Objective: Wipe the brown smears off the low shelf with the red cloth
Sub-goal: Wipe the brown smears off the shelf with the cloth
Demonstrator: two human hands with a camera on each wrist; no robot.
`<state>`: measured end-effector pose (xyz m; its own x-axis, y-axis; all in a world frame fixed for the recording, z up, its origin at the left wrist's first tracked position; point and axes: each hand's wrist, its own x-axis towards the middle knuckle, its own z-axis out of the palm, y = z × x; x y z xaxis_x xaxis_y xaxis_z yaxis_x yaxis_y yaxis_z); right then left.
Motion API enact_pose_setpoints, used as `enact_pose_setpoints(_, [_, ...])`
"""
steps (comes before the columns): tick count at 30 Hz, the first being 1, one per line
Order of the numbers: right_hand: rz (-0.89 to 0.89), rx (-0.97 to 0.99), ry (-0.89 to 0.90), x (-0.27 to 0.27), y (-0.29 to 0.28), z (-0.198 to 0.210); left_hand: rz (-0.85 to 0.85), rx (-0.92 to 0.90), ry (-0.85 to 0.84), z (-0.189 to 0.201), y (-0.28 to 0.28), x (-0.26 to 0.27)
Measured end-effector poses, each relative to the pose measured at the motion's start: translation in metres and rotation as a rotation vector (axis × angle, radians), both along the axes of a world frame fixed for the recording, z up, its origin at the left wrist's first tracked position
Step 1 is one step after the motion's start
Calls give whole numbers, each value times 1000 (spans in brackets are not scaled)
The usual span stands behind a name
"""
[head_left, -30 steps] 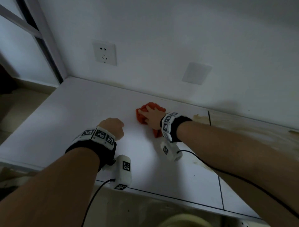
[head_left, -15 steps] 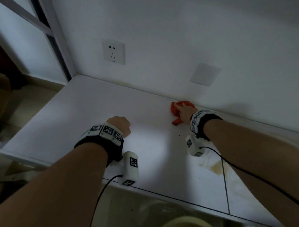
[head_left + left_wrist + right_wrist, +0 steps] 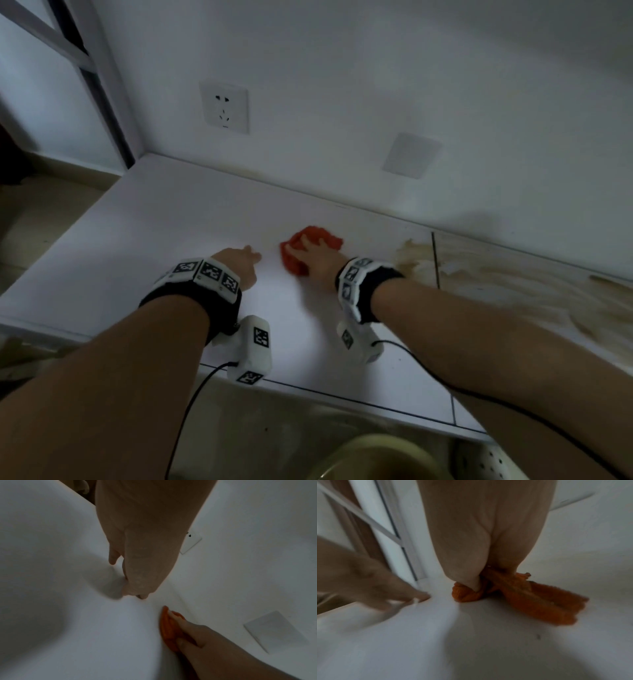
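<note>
The red cloth [image 3: 317,236] lies bunched on the white low shelf [image 3: 164,240], a little out from the back wall. My right hand [image 3: 313,262] sits on top of it, fingers and thumb curled into the folds [image 3: 513,588]; in the left wrist view the cloth [image 3: 169,631] shows under those fingers. Brown smears [image 3: 412,255] begin just right of that hand and spread across the shelf's right part [image 3: 520,284]. My left hand [image 3: 239,265] is close to the cloth's left, holding nothing, its straightened fingertips [image 3: 139,595] touching the shelf.
A wall socket [image 3: 224,106] and a blank cover plate [image 3: 411,156] sit on the wall behind. A window frame [image 3: 92,78] stands at the shelf's left end. A dark tile joint [image 3: 435,260] crosses the shelf. A yellowish basin [image 3: 380,455] lies below the front edge.
My right hand has slid the cloth left and away from the wall, ending beside my left hand. The left hand's fingers have uncurled from a fist.
</note>
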<state>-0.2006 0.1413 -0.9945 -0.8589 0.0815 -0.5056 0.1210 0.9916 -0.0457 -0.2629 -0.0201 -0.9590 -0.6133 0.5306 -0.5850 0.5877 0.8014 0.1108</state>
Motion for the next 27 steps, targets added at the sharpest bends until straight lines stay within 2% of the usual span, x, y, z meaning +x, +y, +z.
enact_pose_setpoints(3, [122,-11,-83,28,-6,5,45,17,0,0,-1,8])
enact_pose_setpoints(7, [109,-32,-129,48,-3,13,82,62,18,-6,-4,24])
enact_pose_setpoints(15, [-217,-33,-106,60,25,30,9,-7,-41,-6,-8,37])
enact_pose_setpoints(19, [-291,20,-145,85,38,28,-25,-33,-18,1,-5,38])
enact_pose_setpoints(22, [-223,37,-197,102,20,32,-48,-42,-11,-1,-6,37])
enact_pose_setpoints(27, [9,-52,-199,107,-37,27,-34,-21,28,-4,-12,42])
